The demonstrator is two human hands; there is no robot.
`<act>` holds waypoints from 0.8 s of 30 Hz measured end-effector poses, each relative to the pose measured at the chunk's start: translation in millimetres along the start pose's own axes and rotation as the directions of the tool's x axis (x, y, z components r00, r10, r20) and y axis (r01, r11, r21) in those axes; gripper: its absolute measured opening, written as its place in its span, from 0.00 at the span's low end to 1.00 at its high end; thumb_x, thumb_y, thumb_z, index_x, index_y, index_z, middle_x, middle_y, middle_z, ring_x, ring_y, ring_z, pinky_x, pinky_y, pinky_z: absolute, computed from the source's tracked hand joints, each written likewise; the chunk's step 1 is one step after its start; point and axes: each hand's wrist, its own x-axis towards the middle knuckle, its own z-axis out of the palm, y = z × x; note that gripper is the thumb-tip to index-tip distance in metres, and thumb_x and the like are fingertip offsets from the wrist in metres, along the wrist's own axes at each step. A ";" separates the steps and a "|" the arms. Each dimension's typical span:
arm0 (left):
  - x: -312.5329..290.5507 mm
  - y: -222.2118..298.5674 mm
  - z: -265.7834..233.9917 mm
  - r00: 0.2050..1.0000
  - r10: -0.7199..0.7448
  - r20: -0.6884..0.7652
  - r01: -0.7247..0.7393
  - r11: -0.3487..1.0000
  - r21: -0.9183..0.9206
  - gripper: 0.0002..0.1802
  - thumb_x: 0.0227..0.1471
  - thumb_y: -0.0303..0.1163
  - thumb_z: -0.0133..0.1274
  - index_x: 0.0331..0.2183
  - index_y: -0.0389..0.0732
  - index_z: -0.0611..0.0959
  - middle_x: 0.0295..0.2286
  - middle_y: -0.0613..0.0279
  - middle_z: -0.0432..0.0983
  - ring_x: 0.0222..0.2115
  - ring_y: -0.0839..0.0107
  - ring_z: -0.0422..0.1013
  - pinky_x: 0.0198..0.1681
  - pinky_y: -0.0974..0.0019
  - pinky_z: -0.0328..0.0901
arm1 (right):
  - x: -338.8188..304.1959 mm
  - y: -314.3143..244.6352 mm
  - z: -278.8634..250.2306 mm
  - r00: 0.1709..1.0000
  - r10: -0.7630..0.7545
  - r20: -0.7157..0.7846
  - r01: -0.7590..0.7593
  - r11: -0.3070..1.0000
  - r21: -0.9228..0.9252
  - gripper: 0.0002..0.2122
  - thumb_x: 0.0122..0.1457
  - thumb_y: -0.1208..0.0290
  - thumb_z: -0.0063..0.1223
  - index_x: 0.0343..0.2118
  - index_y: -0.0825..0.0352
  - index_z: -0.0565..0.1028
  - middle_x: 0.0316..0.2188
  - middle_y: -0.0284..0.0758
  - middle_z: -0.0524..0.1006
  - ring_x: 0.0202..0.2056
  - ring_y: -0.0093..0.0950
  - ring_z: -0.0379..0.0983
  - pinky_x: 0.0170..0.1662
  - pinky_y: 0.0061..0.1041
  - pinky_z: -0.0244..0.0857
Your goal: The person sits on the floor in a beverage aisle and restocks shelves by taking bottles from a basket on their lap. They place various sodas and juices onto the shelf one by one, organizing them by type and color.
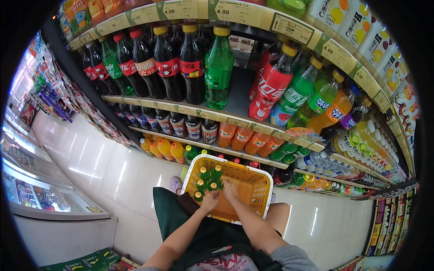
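Observation:
A yellow plastic shopping basket with a white rim sits in front of my lap, below the drink shelves. Several green soda bottles with yellow caps stand upright in its left part. My left hand is closed at the near side of a green bottle, its fingertips against it. Beside the same bottle, on its right, my right hand has its fingers curled together. What lies inside the right hand's fingers is hidden.
Drink shelves rise ahead, with cola bottles, a green soda bottle and leaning bottles to the right. A glass-topped freezer stands at the left. Shiny tiled floor shows around the basket. Snack racks stand at far right.

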 end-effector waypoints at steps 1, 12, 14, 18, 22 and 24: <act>1.0 -1.6 0.6 1.000 0.017 -0.010 -0.018 1.000 -0.012 0.20 0.51 0.28 0.51 0.46 0.33 0.78 0.40 0.47 0.79 0.43 0.56 0.75 0.47 0.62 0.68 | -2.7 0.7 -1.4 0.999 0.017 0.039 -0.017 1.000 0.000 0.14 0.49 0.85 0.49 0.40 0.66 0.72 0.44 0.46 0.70 0.44 0.46 0.71 0.45 0.40 0.68; -4.6 53.6 -24.6 0.972 0.218 0.092 -0.221 0.975 0.018 0.40 0.41 0.33 0.64 0.55 0.32 0.67 0.49 0.44 0.70 0.50 0.54 0.68 0.52 0.60 0.64 | -64.7 -99.1 -144.1 0.938 -0.237 -0.253 0.277 0.951 0.137 0.14 0.52 0.76 0.57 0.42 0.66 0.70 0.37 0.44 0.76 0.39 0.43 0.74 0.40 0.37 0.68; -12.8 73.8 -28.1 0.957 0.287 0.039 -0.287 0.958 -0.006 0.40 0.39 0.35 0.66 0.53 0.33 0.68 0.46 0.46 0.71 0.48 0.54 0.69 0.51 0.60 0.64 | -78.5 -132.2 -189.0 0.903 -0.303 -0.304 0.363 0.917 0.167 0.15 0.53 0.74 0.57 0.43 0.66 0.70 0.36 0.44 0.77 0.36 0.42 0.75 0.38 0.35 0.68; -26.2 128.3 -42.6 0.876 0.469 -0.114 -0.481 0.869 -0.119 0.34 0.41 0.37 0.66 0.49 0.34 0.71 0.43 0.48 0.72 0.46 0.56 0.70 0.50 0.60 0.63 | -99.9 -192.4 -266.4 0.850 -0.329 -0.411 0.448 0.863 0.235 0.15 0.53 0.72 0.59 0.43 0.68 0.71 0.31 0.34 0.76 0.23 0.22 0.67 0.30 0.23 0.63; -39.4 183.8 -66.6 0.789 0.590 -0.171 -0.610 0.787 -0.094 0.33 0.42 0.38 0.66 0.48 0.35 0.73 0.43 0.51 0.72 0.45 0.57 0.69 0.50 0.59 0.62 | -102.7 -222.8 -319.3 0.732 -0.405 -0.548 0.581 0.791 0.193 0.14 0.54 0.72 0.60 0.43 0.70 0.73 0.30 0.28 0.76 0.22 0.12 0.59 0.26 0.16 0.57; -53.4 207.3 -79.6 0.761 0.620 -0.191 -0.643 0.760 -0.096 0.32 0.42 0.37 0.66 0.48 0.36 0.73 0.43 0.52 0.72 0.45 0.58 0.69 0.50 0.60 0.62 | -106.6 -232.9 -338.7 0.732 -0.389 -0.560 0.602 0.755 0.262 0.15 0.56 0.71 0.60 0.43 0.71 0.72 0.30 0.28 0.76 0.22 0.11 0.59 0.25 0.14 0.56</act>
